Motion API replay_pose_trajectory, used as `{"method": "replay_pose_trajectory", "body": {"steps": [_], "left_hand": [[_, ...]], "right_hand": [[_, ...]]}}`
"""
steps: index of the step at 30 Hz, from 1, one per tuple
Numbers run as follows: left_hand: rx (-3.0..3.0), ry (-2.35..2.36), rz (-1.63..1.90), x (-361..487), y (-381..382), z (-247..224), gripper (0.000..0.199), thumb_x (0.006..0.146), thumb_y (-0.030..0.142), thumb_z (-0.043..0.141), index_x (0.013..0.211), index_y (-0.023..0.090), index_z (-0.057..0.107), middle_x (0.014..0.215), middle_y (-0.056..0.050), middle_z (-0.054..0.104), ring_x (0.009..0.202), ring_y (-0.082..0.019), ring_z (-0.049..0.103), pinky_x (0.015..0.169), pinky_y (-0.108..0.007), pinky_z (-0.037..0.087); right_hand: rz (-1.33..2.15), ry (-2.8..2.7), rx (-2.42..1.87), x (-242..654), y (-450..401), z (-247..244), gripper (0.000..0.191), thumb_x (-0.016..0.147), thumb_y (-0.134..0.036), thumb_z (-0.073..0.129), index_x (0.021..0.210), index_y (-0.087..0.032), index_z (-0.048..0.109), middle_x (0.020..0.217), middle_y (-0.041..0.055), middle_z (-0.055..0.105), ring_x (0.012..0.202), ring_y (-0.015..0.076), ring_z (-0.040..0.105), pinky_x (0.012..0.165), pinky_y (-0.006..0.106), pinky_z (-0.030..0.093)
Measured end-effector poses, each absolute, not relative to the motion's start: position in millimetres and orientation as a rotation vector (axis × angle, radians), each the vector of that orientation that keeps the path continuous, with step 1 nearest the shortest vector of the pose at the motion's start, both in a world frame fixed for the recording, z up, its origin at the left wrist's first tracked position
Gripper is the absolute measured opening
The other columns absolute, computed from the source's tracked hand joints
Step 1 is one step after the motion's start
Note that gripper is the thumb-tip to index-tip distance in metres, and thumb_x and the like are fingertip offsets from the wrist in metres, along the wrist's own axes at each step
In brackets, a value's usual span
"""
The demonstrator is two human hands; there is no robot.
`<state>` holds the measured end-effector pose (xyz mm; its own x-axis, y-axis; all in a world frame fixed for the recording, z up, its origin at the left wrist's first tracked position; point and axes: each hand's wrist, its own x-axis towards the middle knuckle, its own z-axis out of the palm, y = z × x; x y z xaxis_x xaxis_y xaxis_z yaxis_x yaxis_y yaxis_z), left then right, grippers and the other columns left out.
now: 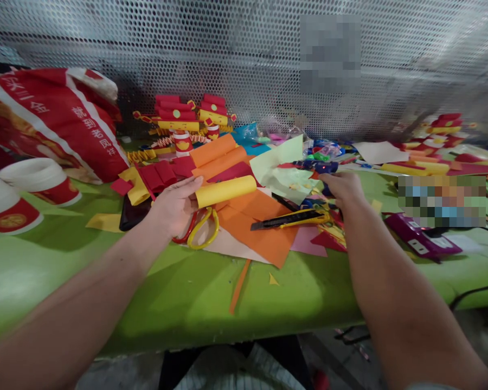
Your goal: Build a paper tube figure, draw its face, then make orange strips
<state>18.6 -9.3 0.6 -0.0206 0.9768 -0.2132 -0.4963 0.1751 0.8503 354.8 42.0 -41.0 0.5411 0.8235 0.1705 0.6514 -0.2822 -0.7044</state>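
Note:
Between the fingers of my left hand [179, 197] is the end of a yellow paper roll [226, 191], held above the papers. My right hand [341, 187] is closed at the handle of a dark blue hot glue gun [319, 166], whose body points left; part of the grip is hidden behind my fingers. Below the roll lie scissors [203, 228] with red and yellow handles. A yellow and black utility knife [290, 218] rests on orange paper sheets [264, 238]. Behind the glue gun stands a bent pale green paper [278, 165].
Paper figures [178, 116] stand by the perforated metal wall [244, 65]. Paper cups [40, 181] and a red bag [61, 116] are at left. A purple power strip [423, 235] with a cable lies right. Paper scraps litter the green table [179, 303].

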Motion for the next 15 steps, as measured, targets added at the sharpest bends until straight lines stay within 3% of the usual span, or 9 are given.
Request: {"method": "replay_pose_trajectory", "body": {"steps": [5, 9, 15], "left_hand": [[0.665, 0.932, 1.308, 18.5, -10.6, 0.4, 0.005, 0.077, 0.01, 0.063, 0.077, 0.012, 0.068, 0.07, -0.006, 0.071, 0.064, -0.016, 0.067, 0.074, -0.032, 0.053], [0.645, 0.944, 1.339, 19.7, -11.2, 1.6, 0.01, 0.076, 0.005, 0.063, 0.068, 0.01, 0.067, 0.066, -0.005, 0.07, 0.059, -0.013, 0.065, 0.066, -0.027, 0.053], [0.663, 0.931, 1.366, 21.6, -12.1, 1.2, 0.013, 0.073, 0.003, 0.066, 0.063, 0.011, 0.068, 0.064, -0.004, 0.069, 0.056, -0.013, 0.064, 0.06, -0.026, 0.052]], "right_hand": [[0.294, -1.128, -1.992, 343.0, 37.2, -33.2, 0.009, 0.067, -0.025, 0.059, 0.067, -0.016, 0.056, 0.055, 0.0022, 0.053, 0.052, 0.0152, 0.053, 0.05, 0.028, 0.037], [0.239, -1.14, -2.021, 344.3, 37.4, -31.8, 0.013, 0.059, -0.022, 0.064, 0.065, -0.018, 0.054, 0.067, 0.0052, 0.058, 0.064, 0.0169, 0.05, 0.057, 0.029, 0.034], [0.275, -1.143, -1.954, 349.9, 44.8, -39.5, 0.019, 0.07, -0.027, 0.054, 0.084, -0.015, 0.053, 0.064, 0.0023, 0.051, 0.062, 0.0159, 0.044, 0.057, 0.029, 0.033]]}}
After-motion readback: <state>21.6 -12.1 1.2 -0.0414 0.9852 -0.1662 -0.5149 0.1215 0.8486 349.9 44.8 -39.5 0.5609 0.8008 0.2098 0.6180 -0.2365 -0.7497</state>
